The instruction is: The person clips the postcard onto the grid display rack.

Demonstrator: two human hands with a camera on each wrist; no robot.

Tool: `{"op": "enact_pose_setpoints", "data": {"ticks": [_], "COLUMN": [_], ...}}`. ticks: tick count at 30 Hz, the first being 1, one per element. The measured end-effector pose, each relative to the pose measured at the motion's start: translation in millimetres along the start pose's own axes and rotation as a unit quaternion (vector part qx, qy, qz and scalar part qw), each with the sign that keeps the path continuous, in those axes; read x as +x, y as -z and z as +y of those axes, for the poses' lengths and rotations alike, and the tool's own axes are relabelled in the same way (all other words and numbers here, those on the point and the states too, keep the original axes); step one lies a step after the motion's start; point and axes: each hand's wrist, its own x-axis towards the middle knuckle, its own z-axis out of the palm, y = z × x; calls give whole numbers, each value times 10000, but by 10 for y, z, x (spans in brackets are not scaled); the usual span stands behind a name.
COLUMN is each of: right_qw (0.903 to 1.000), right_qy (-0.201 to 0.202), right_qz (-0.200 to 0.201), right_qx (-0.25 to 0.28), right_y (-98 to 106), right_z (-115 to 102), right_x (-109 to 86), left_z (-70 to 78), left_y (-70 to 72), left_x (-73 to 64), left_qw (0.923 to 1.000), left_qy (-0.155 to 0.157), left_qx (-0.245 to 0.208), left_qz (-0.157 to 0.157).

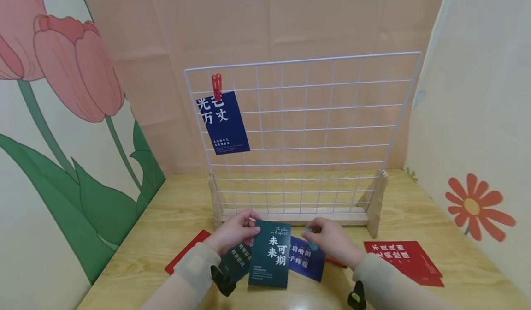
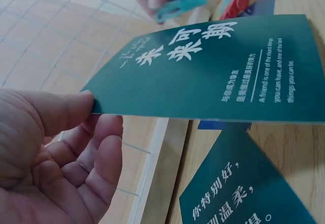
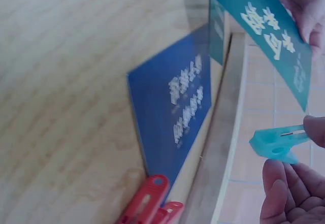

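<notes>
My left hand (image 1: 238,231) pinches a green card (image 1: 269,254) with white lettering by its upper left corner, thumb on the printed face. In the left wrist view the thumb and fingers grip the card's edge. A teal clothespin (image 3: 277,141) is pinched between the thumb and fingers of my right hand (image 1: 332,241), just right of the card. Below them on the table lie a second green card (image 1: 236,261) and a blue card (image 1: 309,259). Behind the hands stands a white wire grid (image 1: 307,116), where a red clothespin (image 1: 216,86) holds a dark blue card (image 1: 226,128).
The grid stands in a wooden base (image 1: 298,215) behind the hands. Red cards (image 1: 408,261) lie at the right, and another red card (image 1: 188,250) shows at the left. Red clothespins (image 3: 152,198) lie beside the blue card. Painted walls flank the table (image 1: 178,208).
</notes>
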Motion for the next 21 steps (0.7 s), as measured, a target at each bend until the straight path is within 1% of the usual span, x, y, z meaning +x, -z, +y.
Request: {"op": "enact_pose_setpoints", "data": {"ticks": [4, 7, 12, 16, 21], "right_qw": [9986, 9966, 9955, 9949, 9938], "right_qy": [-130, -258, -335, -319, -306], "right_qz": [-10, -23, 21, -38, -99], "right_qx": [514, 778, 889, 954, 1068], "right_y": [65, 101, 122, 133, 159], "right_z": [-44, -69, -71, -65, -70], "right_x": [-16, -11, 18, 27, 29], "left_z": [-8, -2, -19, -37, -47], "left_y": [-16, -31, -47, -44, -37], "left_x": [-6, -21, -22, -20, -6], "left_qw": [9999, 9999, 9997, 9996, 9995], "left_qy": [-113, -147, -160, -193, -248], "left_qx": [-54, -40, 43, 133, 105], "left_qz": [-24, 42, 159, 160, 162]}}
